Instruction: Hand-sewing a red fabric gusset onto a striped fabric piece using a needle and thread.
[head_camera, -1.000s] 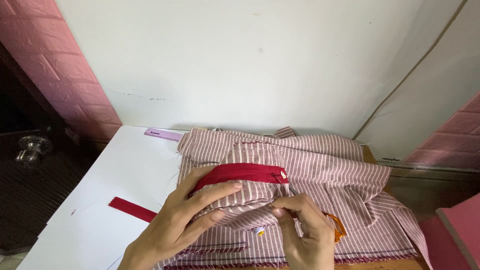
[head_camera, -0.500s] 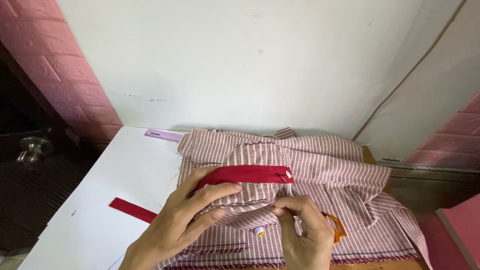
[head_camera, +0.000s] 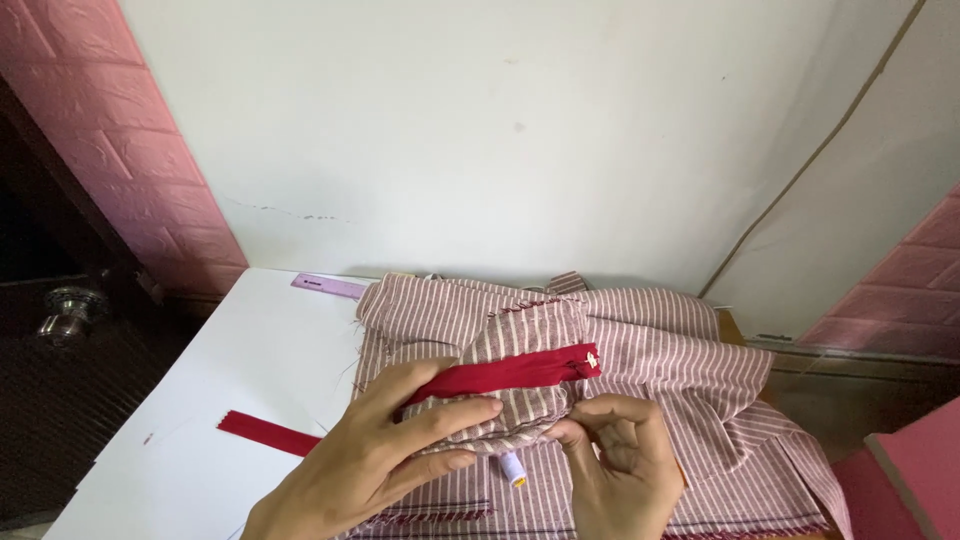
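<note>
A pink-and-white striped fabric (head_camera: 660, 350) lies bunched on a white table (head_camera: 250, 350). A red zipper (head_camera: 510, 372) with a small metal pull runs across a folded piece of that fabric. My left hand (head_camera: 385, 455) presses flat on the folded piece, fingers spread over the zipper's left end. My right hand (head_camera: 620, 470) pinches the lower right edge of the folded piece, just below the zipper pull. A small white thread spool (head_camera: 513, 470) with a yellow end peeks out between my hands.
A loose red zipper strip (head_camera: 265, 433) lies on the table left of my hands. A lilac ruler (head_camera: 328, 286) rests at the table's far edge by the white wall. A dark door with a metal knob (head_camera: 65, 305) stands left; pink brick-patterned panels flank the scene.
The folded fabric piece with the zipper has been lifted and turned up toward me. My right hand shifted down to its lower edge, uncovering the white spool.
</note>
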